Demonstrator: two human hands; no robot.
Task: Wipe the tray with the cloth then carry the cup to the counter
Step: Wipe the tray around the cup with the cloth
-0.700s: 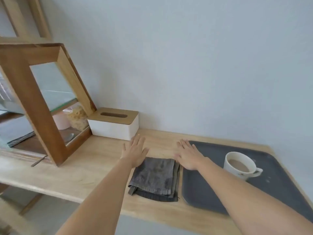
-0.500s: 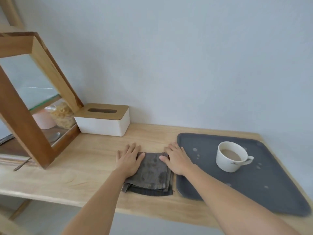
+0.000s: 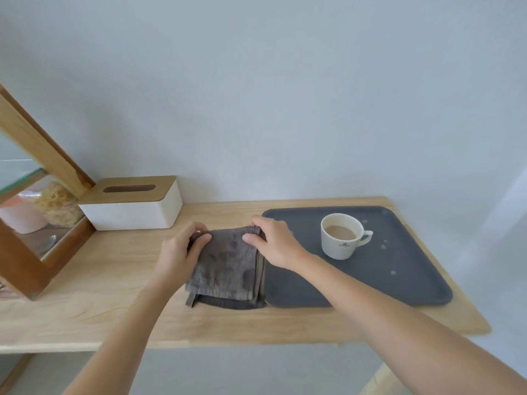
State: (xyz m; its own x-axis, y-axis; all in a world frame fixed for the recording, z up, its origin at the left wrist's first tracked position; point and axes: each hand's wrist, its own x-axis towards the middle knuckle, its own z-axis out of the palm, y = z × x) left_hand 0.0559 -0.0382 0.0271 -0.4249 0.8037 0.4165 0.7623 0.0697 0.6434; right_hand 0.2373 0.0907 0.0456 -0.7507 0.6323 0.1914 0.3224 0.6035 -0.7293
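Observation:
A folded dark grey cloth [image 3: 228, 266] lies on the wooden table, just left of a dark grey tray [image 3: 405, 277]. My left hand [image 3: 179, 252] pinches the cloth's far left corner. My right hand [image 3: 273, 243] pinches its far right corner, with the wrist over the tray's left edge. The top layer's far edge is lifted slightly. A white cup [image 3: 342, 236] with a milky brown drink stands on the tray's far part, handle to the right. Pale droplets speckle the tray near the cup.
A white tissue box with a wooden lid [image 3: 134, 203] stands against the wall to the left. A wooden-framed glass case [image 3: 37, 223] with food and a spoon fills the far left. The table [image 3: 99, 280] ends at its right edge just beyond the tray.
Both hands went from lying flat beside the cloth to pinching its far corners. The camera view has tilted down and shifted right.

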